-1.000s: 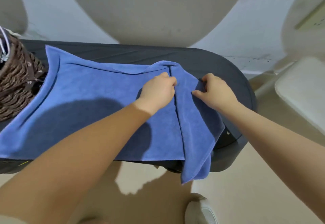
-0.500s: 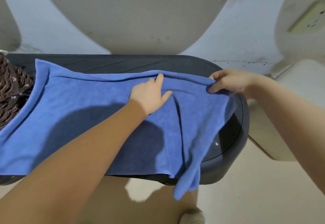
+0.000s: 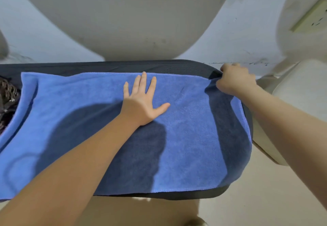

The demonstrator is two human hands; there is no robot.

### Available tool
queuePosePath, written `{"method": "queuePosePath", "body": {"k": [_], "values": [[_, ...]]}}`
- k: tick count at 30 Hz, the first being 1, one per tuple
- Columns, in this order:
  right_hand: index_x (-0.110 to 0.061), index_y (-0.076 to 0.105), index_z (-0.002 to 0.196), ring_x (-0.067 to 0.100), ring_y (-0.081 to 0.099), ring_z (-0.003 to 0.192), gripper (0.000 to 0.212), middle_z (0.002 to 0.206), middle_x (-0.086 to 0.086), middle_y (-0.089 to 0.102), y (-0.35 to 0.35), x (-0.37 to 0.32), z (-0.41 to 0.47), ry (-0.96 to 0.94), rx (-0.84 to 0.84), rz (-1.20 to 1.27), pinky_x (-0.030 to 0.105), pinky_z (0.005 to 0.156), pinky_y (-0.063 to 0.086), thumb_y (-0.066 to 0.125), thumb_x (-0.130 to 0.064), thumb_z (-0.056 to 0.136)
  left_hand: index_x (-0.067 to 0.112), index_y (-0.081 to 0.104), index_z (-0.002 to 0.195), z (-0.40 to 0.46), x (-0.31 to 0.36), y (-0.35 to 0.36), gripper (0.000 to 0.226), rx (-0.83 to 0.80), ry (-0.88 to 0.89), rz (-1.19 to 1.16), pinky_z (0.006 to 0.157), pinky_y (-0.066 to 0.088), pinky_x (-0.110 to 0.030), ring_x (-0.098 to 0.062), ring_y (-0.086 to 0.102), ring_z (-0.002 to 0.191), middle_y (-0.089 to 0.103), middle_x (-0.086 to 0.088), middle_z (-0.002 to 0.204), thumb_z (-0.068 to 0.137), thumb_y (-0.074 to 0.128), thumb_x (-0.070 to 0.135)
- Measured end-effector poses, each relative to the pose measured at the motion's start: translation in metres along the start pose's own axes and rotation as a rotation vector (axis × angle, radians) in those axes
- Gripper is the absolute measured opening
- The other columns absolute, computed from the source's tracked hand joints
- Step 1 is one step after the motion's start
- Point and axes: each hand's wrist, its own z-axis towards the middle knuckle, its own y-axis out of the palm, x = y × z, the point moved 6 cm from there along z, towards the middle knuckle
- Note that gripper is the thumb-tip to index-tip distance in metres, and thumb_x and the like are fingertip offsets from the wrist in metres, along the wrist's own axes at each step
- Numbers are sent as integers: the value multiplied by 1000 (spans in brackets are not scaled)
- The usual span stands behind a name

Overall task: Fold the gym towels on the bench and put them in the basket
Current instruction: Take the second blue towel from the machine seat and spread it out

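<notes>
A blue gym towel point(image 3: 191, 137) lies spread flat over the dark padded bench point(image 3: 177, 66), covering most of its top. My left hand point(image 3: 143, 101) presses flat on the towel's middle, fingers straight and spread. At the far right corner, my right hand point(image 3: 233, 80) pinches the towel's edge near the bench's rounded end. The brown woven basket point(image 3: 7, 98) shows partly at the left edge, beside the towel's left end.
A pale wall stands right behind the bench. A white curved object point(image 3: 300, 105) sits to the right of the bench end. Beige floor point(image 3: 247, 208) lies below and to the right.
The folded-over right flap has been pulled out to the right and the towel now lies flat. My left hand went from gripping the fold to pressing flat with spread fingers.
</notes>
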Motion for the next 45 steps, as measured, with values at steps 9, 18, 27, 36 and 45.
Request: {"method": "queuePosePath", "body": {"k": [9,18,27,36,45], "values": [[-1,52,66,28,55,86,21,91,21,59,5,20,16,2,59,564,32,69,40,54,-8,86,29,-1,148,2,1,0,92,-28,-1,-1,114,-7,-51,-24,-11,145,-15,-8,157,77,32,77],[-4,33,142,35,34,133,52,145,23,34,-2,8,-5,-65,478,469,37,109,24,45,-22,94,24,-3,149,6,-1,-1,82,-42,-68,-8,115,-8,-48,-18,-12,145,-15,-4,157,86,24,69],[-27,-3,150,20,-6,147,72,159,0,-9,60,-41,-53,-378,-22,-83,42,118,-1,14,-65,91,12,-2,149,-16,-22,-6,63,-24,35,-84,118,-8,-34,-12,-11,145,-15,1,157,99,24,41],[-9,31,141,26,23,141,49,156,10,18,29,-213,-133,-830,90,-38,38,112,19,37,-33,98,1,68,90,-101,-123,-33,42,216,36,-62,63,54,-39,-33,67,76,68,-15,90,83,38,29],[-7,48,124,32,45,118,32,134,10,46,48,-404,-209,-1124,75,63,39,92,36,35,-19,97,7,59,75,-200,-255,-62,15,318,-241,33,40,38,-26,-31,59,55,55,-13,74,79,62,20]]}}
